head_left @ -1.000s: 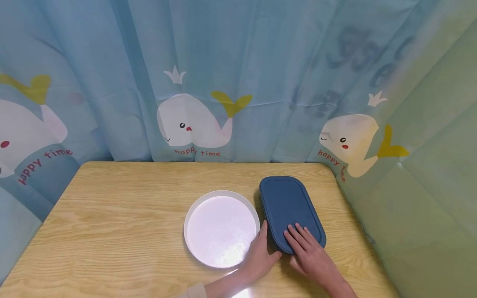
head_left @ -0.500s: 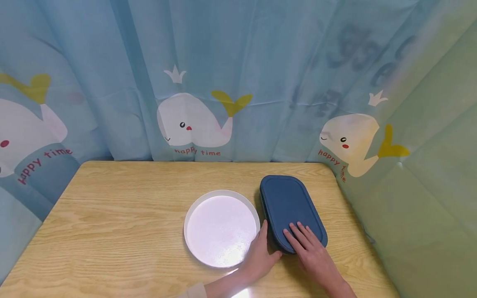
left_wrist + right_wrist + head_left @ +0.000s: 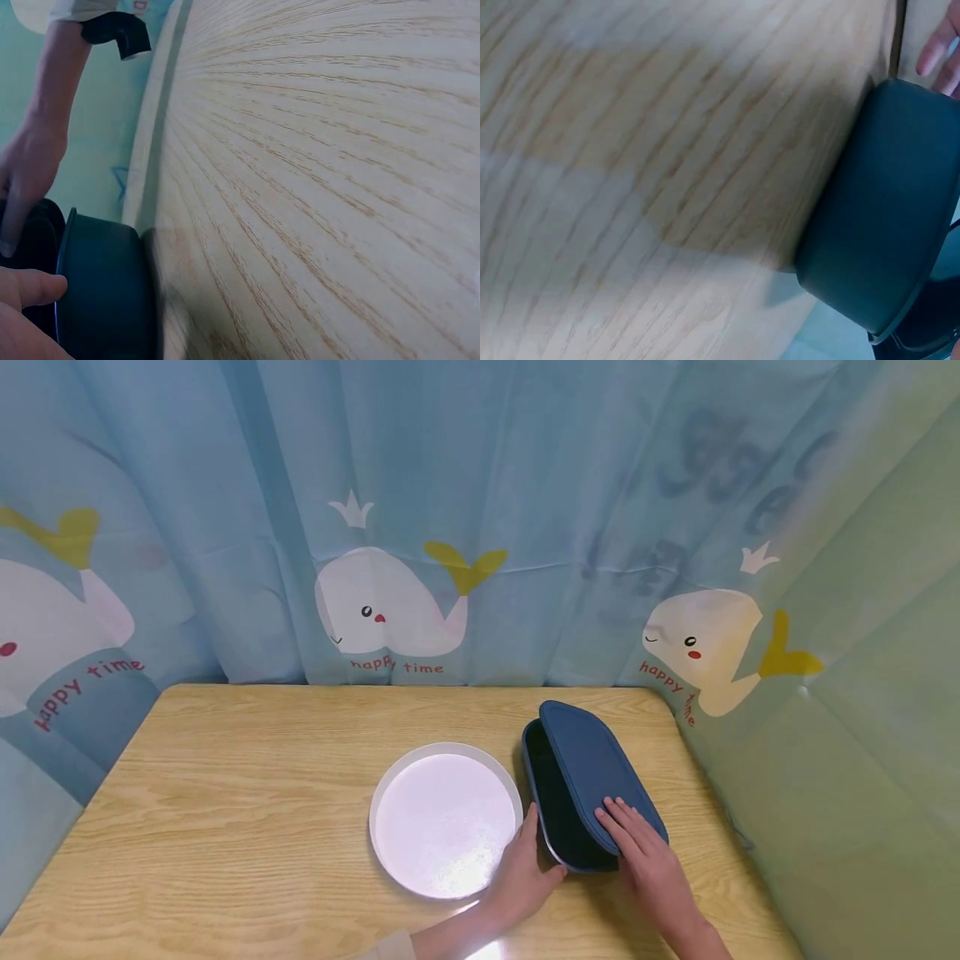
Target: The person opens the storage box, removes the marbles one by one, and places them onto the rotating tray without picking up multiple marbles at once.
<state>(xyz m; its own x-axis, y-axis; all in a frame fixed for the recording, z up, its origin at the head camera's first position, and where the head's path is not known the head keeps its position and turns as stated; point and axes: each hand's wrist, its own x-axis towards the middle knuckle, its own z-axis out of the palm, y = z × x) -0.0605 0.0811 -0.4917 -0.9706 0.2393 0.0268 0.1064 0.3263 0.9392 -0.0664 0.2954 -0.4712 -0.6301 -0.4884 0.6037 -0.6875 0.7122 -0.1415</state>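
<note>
A dark blue rectangular lidded container (image 3: 529, 777) stands toward the right side of the table. Its blue lid (image 3: 600, 768) is tilted up along the left side, leaving a gap into the dark interior. My left hand (image 3: 517, 877) holds the container's near left corner, fingers along the side and thumb at the near end. In the left wrist view my thumb (image 3: 37, 289) presses at the rim. My right hand (image 3: 648, 868) grips the lid's near right part, fingers on top and the thumb hidden beneath. The contents are too dark to make out.
A round white plate (image 3: 442, 818) with a raised rim sits just left of the container, beside my left hand. The wooden table (image 3: 247, 793) extends to the left. Blue whale-print curtain (image 3: 562, 510) hangs behind, with a green-tinted side (image 3: 847, 810) on the right.
The lid has come up along its left side and shifted right, opening a gap over the container. My right hand has moved right with it; my left hand has stayed put.
</note>
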